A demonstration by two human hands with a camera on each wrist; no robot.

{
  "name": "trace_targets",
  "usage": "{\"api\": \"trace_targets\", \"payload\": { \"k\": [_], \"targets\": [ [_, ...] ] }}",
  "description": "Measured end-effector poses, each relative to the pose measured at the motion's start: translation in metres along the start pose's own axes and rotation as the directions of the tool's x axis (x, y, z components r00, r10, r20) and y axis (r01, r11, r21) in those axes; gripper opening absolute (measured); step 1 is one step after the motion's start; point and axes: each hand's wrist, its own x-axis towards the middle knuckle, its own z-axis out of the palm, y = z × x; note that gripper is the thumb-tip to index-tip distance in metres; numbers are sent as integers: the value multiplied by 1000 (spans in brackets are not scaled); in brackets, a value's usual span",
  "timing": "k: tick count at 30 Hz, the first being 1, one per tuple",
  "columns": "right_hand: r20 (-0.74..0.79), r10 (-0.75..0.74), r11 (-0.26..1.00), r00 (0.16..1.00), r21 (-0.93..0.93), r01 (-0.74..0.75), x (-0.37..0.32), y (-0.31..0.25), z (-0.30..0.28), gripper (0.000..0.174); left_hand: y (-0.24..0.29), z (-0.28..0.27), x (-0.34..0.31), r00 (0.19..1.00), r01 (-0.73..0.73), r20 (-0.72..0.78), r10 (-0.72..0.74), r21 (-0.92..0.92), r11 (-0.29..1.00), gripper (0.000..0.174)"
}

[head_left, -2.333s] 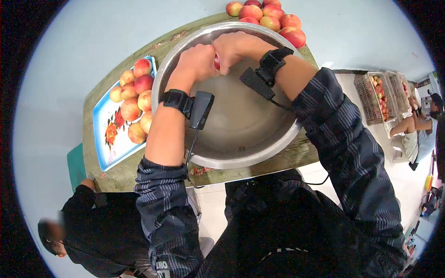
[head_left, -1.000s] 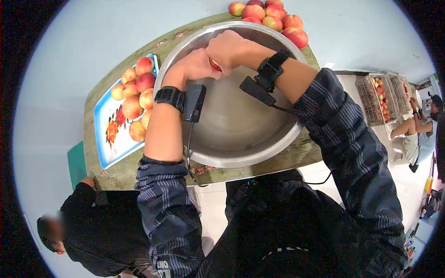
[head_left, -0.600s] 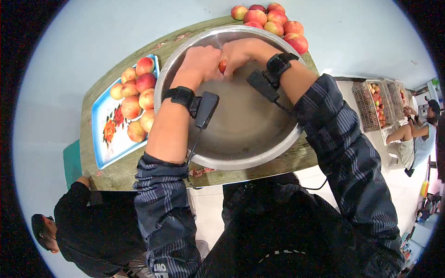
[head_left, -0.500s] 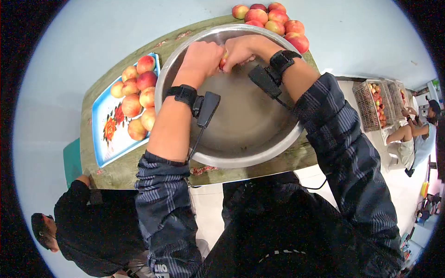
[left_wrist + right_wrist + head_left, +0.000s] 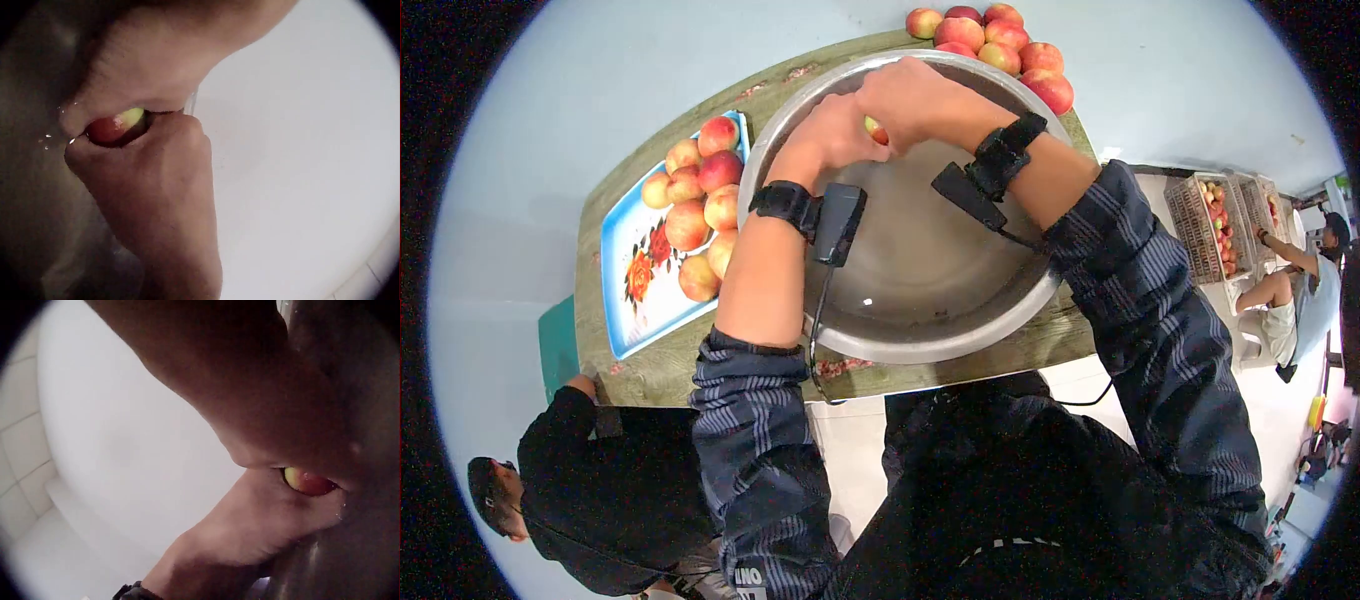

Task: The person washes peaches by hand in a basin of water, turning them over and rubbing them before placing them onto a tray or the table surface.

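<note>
A red-and-yellow nectarine [image 5: 875, 130] is held between both hands over the far side of a steel basin [image 5: 920, 350] with cloudy water [image 5: 920, 240] inside. My left hand [image 5: 830, 135] curls round it from the left. From the right, my right hand [image 5: 905, 95] grips it, knuckles up. In the left wrist view, a strip of the wet nectarine [image 5: 115, 128] shows in the gap between the two hands; the rest is covered. The right wrist view shows the same yellow-and-red nectarine [image 5: 309, 481] between the curled hands, with droplets by the fingers.
Left of the basin, a floral tray [image 5: 625, 310] bears several nectarines [image 5: 687, 225]. More nectarines [image 5: 1003, 58] are piled behind the basin on the wooden table [image 5: 605, 375]. One person [image 5: 620, 480] is at the left; another sits beyond crates [image 5: 1195, 225] at right.
Both hands shift slightly left and toward the basin's far rim. The nectarine has turned, showing more yellow between them. The seated person at right has extended an arm toward the crates.
</note>
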Motion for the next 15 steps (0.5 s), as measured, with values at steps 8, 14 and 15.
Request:
{"api": "trace_targets", "payload": {
  "k": [8,14,15],
  "targets": [
    [328,80,938,941,294,-182,5,18,10,41,28,-13,4,995,-6,94,-43,464,886,42],
    [477,83,818,875,469,-333,4,25,12,41,36,-12,4,997,-37,75,-6,566,824,31],
    [430,52,846,901,461,-269,2,23,11,40,35,-10,4,997,-16,71,-25,529,848,32]
  ]
}}
